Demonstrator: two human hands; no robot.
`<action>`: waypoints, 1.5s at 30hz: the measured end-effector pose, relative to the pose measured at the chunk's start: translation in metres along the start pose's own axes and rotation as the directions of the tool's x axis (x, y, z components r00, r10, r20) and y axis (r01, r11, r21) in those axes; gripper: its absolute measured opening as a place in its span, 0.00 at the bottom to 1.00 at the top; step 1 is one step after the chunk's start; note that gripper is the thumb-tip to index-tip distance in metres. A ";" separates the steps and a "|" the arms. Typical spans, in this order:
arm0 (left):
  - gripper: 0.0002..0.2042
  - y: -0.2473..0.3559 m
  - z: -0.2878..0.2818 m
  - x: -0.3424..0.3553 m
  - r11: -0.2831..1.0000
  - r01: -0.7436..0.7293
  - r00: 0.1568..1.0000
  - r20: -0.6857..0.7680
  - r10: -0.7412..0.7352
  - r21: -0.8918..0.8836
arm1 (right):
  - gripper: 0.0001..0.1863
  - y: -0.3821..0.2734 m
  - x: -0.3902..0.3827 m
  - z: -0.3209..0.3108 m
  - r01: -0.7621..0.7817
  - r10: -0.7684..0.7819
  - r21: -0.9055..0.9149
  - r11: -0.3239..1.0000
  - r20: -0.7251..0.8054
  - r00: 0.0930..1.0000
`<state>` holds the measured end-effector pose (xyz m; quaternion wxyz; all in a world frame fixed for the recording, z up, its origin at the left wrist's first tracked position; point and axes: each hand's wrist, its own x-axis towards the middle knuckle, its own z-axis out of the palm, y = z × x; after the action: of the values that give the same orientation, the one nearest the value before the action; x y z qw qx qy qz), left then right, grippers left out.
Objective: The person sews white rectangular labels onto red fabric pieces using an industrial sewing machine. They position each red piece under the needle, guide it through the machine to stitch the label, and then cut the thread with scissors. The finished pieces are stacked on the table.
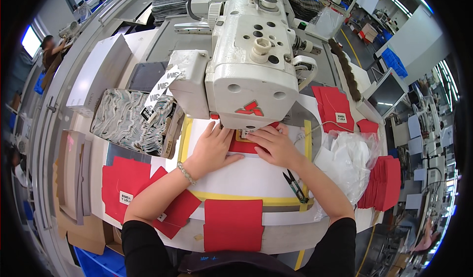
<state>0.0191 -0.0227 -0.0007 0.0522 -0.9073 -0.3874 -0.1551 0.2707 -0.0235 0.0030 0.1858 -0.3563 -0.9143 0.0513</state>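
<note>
Beneath the head of a white sewing machine (256, 75) lies a red fabric piece (240, 147) with a small pale label (245, 133) on it. My left hand (213, 150), a beaded bracelet on its wrist, rests flat at the piece's left edge, fingers stretched forward and thumb out to the side. From the right, my right hand (277, 145) presses down with spread fingers, its fingertips by the label. Neither hand grips anything. The machine's head hides the far part of the piece. Thread snips (294, 186) lie on the white work surface (231, 178) near my right forearm.
Red pieces (125, 176) with labels lie at left, and a plain red piece (233, 225) at the near edge. A carton (170, 136) of folded label strips stands left of the machine. A clear plastic bag (345, 163) and a red stack (384, 183) sit at right.
</note>
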 end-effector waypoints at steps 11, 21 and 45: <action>0.41 0.001 -0.004 0.001 1.000 -0.006 0.999 0.049 0.007 -0.025 | 0.19 0.004 0.007 -0.002 0.054 -0.054 -0.002 0.999 0.007 0.998; 0.40 0.001 -0.006 0.003 0.997 0.003 0.999 0.048 0.000 -0.078 | 0.18 0.006 0.005 0.001 0.063 -0.062 0.007 0.998 -0.013 0.998; 0.35 -0.019 0.001 0.014 0.995 -0.024 1.000 -0.006 0.023 -0.095 | 0.19 0.022 0.010 0.008 -0.005 0.005 -0.022 1.000 0.001 1.000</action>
<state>0.0147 0.0003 0.0027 0.0120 -0.9128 -0.3687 -0.1751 0.2742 -0.0002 -0.0064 0.1811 -0.3605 -0.9141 0.0421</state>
